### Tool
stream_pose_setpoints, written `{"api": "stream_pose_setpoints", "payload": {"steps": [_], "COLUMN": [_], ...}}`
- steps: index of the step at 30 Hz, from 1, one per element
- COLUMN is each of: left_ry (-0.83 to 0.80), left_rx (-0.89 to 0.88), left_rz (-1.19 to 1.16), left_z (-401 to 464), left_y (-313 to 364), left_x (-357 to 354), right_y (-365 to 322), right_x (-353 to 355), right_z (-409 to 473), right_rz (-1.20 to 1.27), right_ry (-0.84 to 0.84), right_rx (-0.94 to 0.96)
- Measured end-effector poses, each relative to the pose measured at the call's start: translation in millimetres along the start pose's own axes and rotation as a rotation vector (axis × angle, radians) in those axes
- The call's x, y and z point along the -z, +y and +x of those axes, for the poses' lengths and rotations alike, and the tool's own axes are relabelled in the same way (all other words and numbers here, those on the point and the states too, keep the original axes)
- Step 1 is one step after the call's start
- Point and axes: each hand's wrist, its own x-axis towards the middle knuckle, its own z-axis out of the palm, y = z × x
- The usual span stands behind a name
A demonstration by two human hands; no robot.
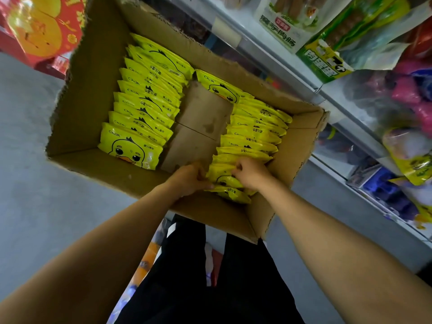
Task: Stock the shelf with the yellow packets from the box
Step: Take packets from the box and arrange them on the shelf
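A red carton [39, 26] sits at far left on the grey floor [21, 160]. The open box [77, 106] holds two rows of yellow packets: the left row [142, 106] stands on edge, a bare cardboard gap [198, 127] beside it, then the right row [254, 129]. At that row's near end, the left hand [189, 178] and right hand [251, 171] curl round a bunch of packets [224, 178] from either side; how many is hard to tell. The shelf [292, 59] at right carries green and pink bags.
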Motion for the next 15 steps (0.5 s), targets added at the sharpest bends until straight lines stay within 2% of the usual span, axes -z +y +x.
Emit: {"api": "stream_pose_setpoints", "payload": {"steps": [2,6,8,12,15], "left_ry": [-0.023,-0.076,-0.059,0.095,0.141], "left_rx": [0.005,-0.01,-0.036,-0.081,-0.095], "left_rz": [0.02,0.036,0.042,0.03,0.026], "left_z": [1,4,5,8,9], "left_y": [-2,3,9,15,13], "left_x": [0,-5,-10,-15,-16], "right_y": [4,4,-2,-10,-7], "right_x": [20,59,71,82,85], "right_z": [0,-1,1,9,12], "right_rz": [0.104,0.177,0.237,0.391,0.652], "right_ry": [0.037,0.285,0.353,0.403,0.341], "right_rx": [0.066,0.21,0.236,0.196,0.128]}}
